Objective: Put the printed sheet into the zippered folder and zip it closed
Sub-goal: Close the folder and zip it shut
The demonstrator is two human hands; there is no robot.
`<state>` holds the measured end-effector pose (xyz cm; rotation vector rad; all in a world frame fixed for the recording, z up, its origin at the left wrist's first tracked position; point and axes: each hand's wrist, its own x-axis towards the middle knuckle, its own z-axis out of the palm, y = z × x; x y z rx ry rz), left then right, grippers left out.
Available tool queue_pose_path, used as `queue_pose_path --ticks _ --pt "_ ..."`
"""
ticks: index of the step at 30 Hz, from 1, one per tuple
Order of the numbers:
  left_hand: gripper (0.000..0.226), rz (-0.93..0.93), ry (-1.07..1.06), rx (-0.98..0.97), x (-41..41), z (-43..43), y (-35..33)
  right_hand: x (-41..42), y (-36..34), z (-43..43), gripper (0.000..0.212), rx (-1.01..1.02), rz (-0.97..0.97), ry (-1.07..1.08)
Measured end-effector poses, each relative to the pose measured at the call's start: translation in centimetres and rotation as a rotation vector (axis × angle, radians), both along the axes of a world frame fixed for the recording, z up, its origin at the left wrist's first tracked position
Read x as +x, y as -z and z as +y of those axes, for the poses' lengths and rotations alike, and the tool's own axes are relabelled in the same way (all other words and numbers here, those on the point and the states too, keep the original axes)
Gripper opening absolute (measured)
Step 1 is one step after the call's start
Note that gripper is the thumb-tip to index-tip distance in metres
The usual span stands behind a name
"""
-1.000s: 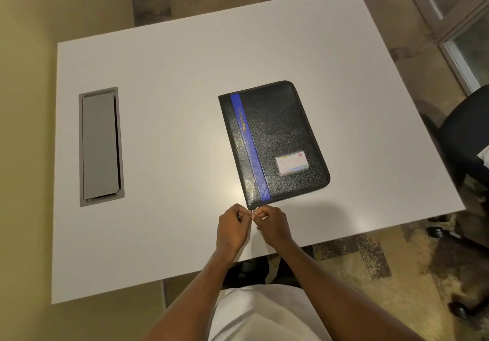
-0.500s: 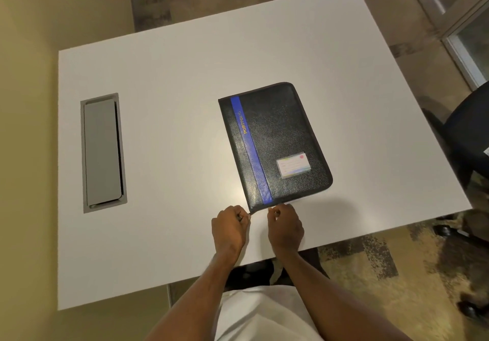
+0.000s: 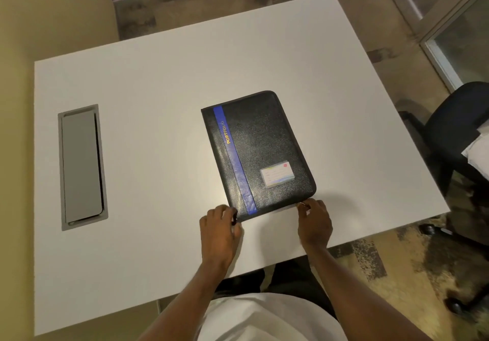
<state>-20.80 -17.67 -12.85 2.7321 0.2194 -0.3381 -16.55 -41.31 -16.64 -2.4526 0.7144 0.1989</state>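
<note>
Our left hand [image 3: 219, 231] pins the folder's near-left corner, grip pressed onto it; our right hand [image 3: 315, 221] pinches the zipper pull [image 3: 303, 204] near the right corner. Folder [image 3: 258, 153] lies flat mid-worktop [image 3: 158, 76]. Can't see the sheet. Yanking round that corner could snag the zip.

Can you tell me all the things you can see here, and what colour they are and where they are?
table: one, white, fills the middle of the view
zippered folder: one, black with a blue stripe, flat on the table near the front edge
label card: one, pale, on the folder's cover
panel: one, grey, set into the table's left side
office chair: one, black, right of the table
left hand: one, at the folder's near left corner
right hand: one, pinching a small metal pull at the folder's near right corner
</note>
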Motion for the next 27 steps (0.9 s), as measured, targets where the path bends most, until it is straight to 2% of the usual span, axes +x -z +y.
queue_pose_path --ticks 3,5,7,10,15,17,21,27 --pt "0.056 -0.066 0.296 0.010 1.8 -3.4 -0.4 -0.2 0.0 -0.4 0.010 0.001 -0.009 -0.081" --pt "0.079 -0.015 0.462 0.034 4.0 -6.4 -0.3 -0.5 0.0 -0.7 0.012 0.006 -0.010 -0.124" --pt "0.090 0.051 0.566 0.033 6.7 -9.4 0.0 -0.7 0.1 -1.0 0.015 0.027 -0.006 -0.156" --pt "0.085 0.081 0.707 0.044 10.5 -12.7 0.1 -0.6 0.3 -1.5 0.020 0.043 0.011 -0.178" --pt "0.085 0.170 0.898 0.241 15.2 -15.1 0.3 0.1 0.5 -2.6 0.019 0.070 0.050 -0.208" --pt "0.084 0.207 0.914 0.260 15.9 -15.4 0.2 0.1 0.7 -2.9 0.019 0.064 0.052 -0.228" --pt "0.100 0.238 0.905 0.246 15.8 -14.9 0.4 0.1 0.8 -3.4 0.015 0.047 0.031 -0.247" --pt "0.107 0.210 0.933 0.246 16.3 -14.2 0.4 0.9 0.7 -5.4 0.011 0.058 -0.020 -0.144"
